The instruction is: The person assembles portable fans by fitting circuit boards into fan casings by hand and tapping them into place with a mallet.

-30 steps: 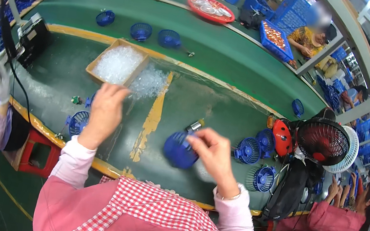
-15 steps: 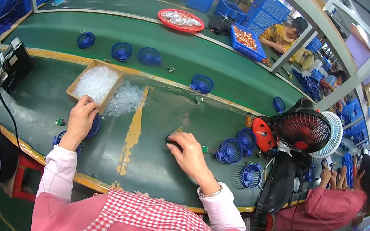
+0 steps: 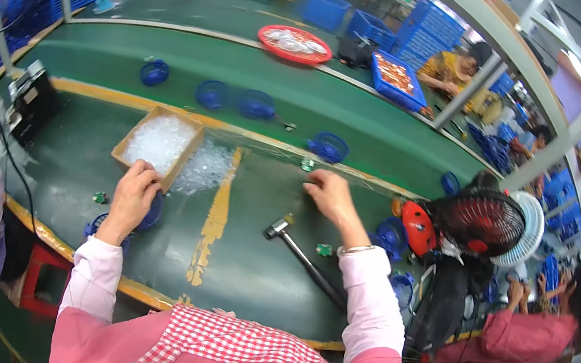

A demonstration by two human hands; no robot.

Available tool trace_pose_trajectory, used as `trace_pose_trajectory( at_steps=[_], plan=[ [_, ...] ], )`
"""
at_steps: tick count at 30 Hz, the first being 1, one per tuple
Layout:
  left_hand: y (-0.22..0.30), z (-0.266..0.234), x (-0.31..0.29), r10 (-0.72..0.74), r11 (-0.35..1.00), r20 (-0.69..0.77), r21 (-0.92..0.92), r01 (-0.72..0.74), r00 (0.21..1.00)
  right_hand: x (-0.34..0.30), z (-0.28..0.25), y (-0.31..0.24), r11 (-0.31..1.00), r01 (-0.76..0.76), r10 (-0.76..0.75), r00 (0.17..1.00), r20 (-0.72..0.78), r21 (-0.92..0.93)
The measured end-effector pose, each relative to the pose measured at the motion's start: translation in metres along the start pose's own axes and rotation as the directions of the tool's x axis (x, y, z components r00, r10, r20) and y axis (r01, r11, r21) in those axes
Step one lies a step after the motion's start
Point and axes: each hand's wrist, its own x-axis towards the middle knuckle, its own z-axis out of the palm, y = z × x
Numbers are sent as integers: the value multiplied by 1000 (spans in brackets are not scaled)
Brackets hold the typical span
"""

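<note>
My left hand point(image 3: 131, 202) is closed in a pinch at the near edge of a shallow cardboard tray point(image 3: 119, 154) filled with small clear plastic pieces point(image 3: 160, 141); whatever its fingertips hold is too small to make out. Partly covered by that hand are blue fan cages point(image 3: 151, 213). My right hand point(image 3: 335, 203) reaches over the far part of the bench, thumb and index finger apart, just short of a small green-and-metal part point(image 3: 307, 163). A hammer point(image 3: 307, 264) lies nearer me, its handle end passing under my right forearm. Beside it rests a small green circuit board point(image 3: 325, 251).
Loose clear pieces point(image 3: 205, 169) lie beside the tray. Blue fan cages point(image 3: 328, 147) line the green belt beyond the bench. A black fan point(image 3: 482, 219), red ladybird-patterned object point(image 3: 418, 229) and black bag point(image 3: 442, 290) crowd the right. Co-workers sit on both sides.
My right hand has left the hammer and moved farther away across the bench, uncovering the hammer. My left hand stays pinched by the tray. The view has shifted slightly.
</note>
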Motion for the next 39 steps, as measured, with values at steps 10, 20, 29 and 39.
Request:
trace_pose_trajectory(
  at_steps=[10,20,29,39],
  plan=[
    [9,-1,6,-56,998,46,-26,57,997,51,5,54,978,-129,101,980,-171,-165],
    [1,-18,12,-132,985,-24,-118,128,991,-16,11,-40,984,113,-124,990,70,137],
    [-29,0,46,-127,936,42,335,106,991,-61,16,-79,970,142,-179,968,179,199],
    [-39,17,62,-27,947,142,321,-20,989,-84,18,-76,970,127,-160,976,147,207]
  ],
)
